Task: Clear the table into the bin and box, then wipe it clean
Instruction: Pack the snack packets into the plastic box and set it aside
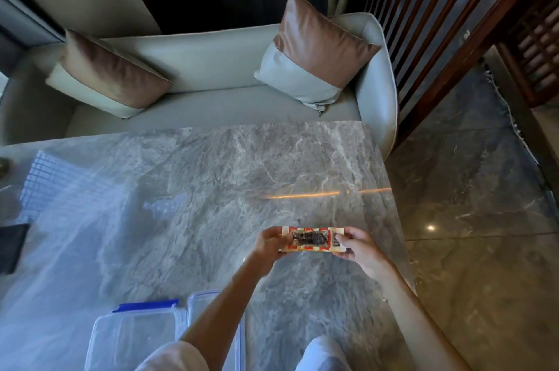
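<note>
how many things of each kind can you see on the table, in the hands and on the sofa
snack packet, pinched between left hand and right hand: 1
clear plastic container parts: 2
dark flat object at the table's left edge: 1
cushions: 2
total: 6

Wears loose, pale white sleeves, softly creased: left sleeve (174,354) and right sleeve (322,351). End about the elbows, leaving left forearm (223,298) and right forearm (405,304) bare down to the wrists.
</note>
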Available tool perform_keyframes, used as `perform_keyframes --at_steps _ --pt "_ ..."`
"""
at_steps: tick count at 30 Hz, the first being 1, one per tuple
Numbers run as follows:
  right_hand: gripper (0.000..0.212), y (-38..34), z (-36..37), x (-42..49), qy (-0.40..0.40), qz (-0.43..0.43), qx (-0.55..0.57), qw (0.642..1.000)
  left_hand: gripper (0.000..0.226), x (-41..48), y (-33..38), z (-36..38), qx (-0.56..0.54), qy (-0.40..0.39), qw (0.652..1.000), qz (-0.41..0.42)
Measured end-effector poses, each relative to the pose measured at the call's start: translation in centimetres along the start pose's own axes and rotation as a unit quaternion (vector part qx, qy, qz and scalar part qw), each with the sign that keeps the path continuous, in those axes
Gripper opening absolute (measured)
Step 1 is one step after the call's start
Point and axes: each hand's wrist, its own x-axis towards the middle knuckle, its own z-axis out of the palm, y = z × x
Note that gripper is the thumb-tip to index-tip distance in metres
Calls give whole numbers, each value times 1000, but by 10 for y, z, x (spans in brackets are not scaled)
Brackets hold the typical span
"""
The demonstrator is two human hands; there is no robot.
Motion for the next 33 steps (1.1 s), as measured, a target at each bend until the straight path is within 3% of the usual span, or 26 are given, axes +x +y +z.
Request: perform_keyframes --at_steps 5,10,16,25,29,33 --pt "14 -1 19 -30 -43 2 46 998 9 -36 -5 -21 -32 1 999 -10" --pt "17 4 54 -54 -70 -1 39 997 24 -76 -9 -50 -77 23 997 0" --pt "17 11 107 -92 -78 -24 38 996 9 -124 -21 -87 -145 47 988 20" --pt "18 45 197 -153 -131 -93 -25 987 12 -194 -40 -163 -98 121 982 110" --pt "17 76 242 -179 -118 -103 -46 987 12 -230 -61 -208 -128 112 978 121" --pt "20 113 293 -207 -93 -113 -51 988 13 -261 -86 -255 -219 51 968 109"
